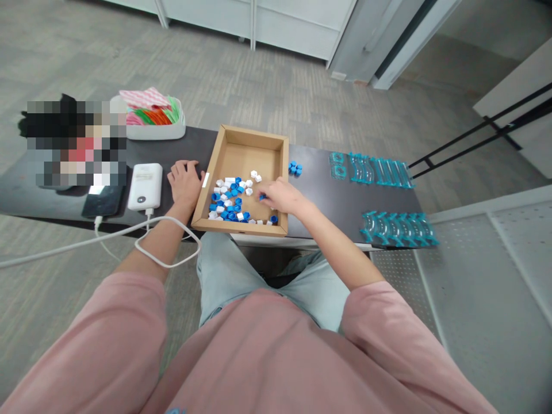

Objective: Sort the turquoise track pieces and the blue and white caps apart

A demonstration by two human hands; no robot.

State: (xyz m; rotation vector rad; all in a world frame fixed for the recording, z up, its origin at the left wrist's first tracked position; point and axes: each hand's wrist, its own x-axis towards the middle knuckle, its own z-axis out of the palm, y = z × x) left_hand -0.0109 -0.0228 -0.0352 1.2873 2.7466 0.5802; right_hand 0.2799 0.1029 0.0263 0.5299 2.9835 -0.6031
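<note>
A shallow cardboard box [254,140] sits on the dark table, with a mix of white and blue hexagonal pieces [233,199] lying mostly in its near left part. My right hand [282,196] reaches over the box's right side, its fingers pinched on a blue hexagonal piece [262,196]. Just outside the left wall of the box, my left hand [185,181] rests flat on the table with its fingers spread, holding nothing. Beyond the box's right wall stands a small cluster of blue hexagonal pieces [295,168].
Clear teal-edged plastic parts lie in a back row [379,171] and a front row [399,229] at the right. On the left are a white power bank [145,185] with a cable [168,264], a dark phone [103,198] and a white basket [157,132] of colourful items.
</note>
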